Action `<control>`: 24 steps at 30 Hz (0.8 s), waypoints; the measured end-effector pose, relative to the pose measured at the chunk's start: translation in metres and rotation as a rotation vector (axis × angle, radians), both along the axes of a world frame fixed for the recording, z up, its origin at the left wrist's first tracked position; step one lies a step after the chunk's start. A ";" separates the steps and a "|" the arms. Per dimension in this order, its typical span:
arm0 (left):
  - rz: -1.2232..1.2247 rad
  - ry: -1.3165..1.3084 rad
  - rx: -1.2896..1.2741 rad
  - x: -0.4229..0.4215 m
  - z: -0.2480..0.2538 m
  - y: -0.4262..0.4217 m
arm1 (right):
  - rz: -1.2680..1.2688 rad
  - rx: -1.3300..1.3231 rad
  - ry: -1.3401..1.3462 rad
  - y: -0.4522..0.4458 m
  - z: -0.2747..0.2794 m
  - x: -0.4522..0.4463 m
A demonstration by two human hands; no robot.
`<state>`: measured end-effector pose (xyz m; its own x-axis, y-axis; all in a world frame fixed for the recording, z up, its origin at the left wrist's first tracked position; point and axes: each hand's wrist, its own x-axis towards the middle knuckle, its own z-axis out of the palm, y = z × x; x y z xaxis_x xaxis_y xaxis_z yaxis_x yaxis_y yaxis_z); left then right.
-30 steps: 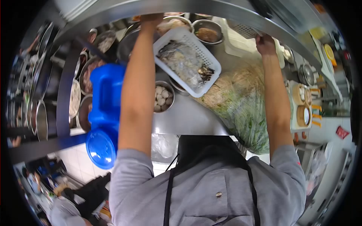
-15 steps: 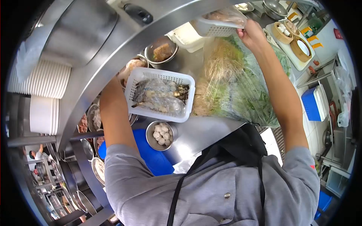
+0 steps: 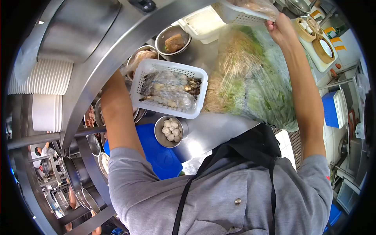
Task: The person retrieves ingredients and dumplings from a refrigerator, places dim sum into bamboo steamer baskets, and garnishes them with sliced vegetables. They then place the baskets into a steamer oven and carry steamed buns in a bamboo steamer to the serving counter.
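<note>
My right hand is closed on the rim of a white perforated basket holding bagged food, at the top right. Behind the steel shelf edge my left hand is hidden; only its forearm shows. Beside that forearm, a second white basket with dark and pale food in plastic rests on the counter. A steel bowl of white balls stands just below it. Large clear bags of green leaves and pale roots lie between my arms. Steel bowls with a brown piece and pale meat sit above the second basket.
A steel shelf arches across the upper left, near stacked white containers. A blue container is below my left forearm. Bamboo steamers stand at the upper right. A person is partly visible far left.
The view has turned, then shifted slightly. My right hand now has the white perforated basket lifted above the bagged greens. My left hand has gone out of sight behind the shelf.
</note>
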<state>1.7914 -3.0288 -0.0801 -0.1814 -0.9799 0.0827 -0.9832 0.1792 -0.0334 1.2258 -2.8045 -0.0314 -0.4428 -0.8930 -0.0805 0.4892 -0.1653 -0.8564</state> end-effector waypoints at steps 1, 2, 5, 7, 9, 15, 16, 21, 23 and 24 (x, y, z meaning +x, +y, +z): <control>0.003 0.000 -0.003 0.001 -0.001 0.001 | 0.010 0.002 -0.001 0.003 0.006 0.009; 0.003 0.007 -0.005 0.004 -0.005 0.001 | -0.037 0.045 0.014 0.009 0.019 0.030; 0.005 0.017 -0.010 0.007 -0.006 0.003 | -0.043 0.092 0.060 0.005 0.021 0.039; 0.011 0.031 -0.021 0.010 -0.007 0.003 | 0.009 0.099 0.096 -0.001 0.015 0.041; 0.010 0.052 -0.040 0.011 -0.004 0.006 | -0.001 0.076 0.108 -0.001 0.018 0.052; -0.120 0.207 -0.334 0.020 0.019 0.054 | 0.060 0.087 0.106 -0.034 0.010 0.107; -0.143 0.236 -0.373 0.015 0.026 0.075 | 0.114 0.103 0.120 -0.048 0.005 0.119; 0.364 0.296 0.024 -0.087 0.074 0.250 | 0.440 -0.007 0.171 -0.113 -0.021 0.178; 0.385 0.299 -0.470 -0.104 0.037 0.289 | 0.537 -0.033 0.070 -0.132 -0.031 0.209; 0.451 0.354 -0.458 -0.114 0.037 0.304 | 0.599 -0.041 -0.046 -0.137 -0.030 0.225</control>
<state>1.6777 -2.7248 -0.0431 0.3450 -0.8059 0.4812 -0.9239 -0.2012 0.3255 1.4507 -2.9415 -0.0615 0.1418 -0.9887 -0.0475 0.5441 0.1180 -0.8307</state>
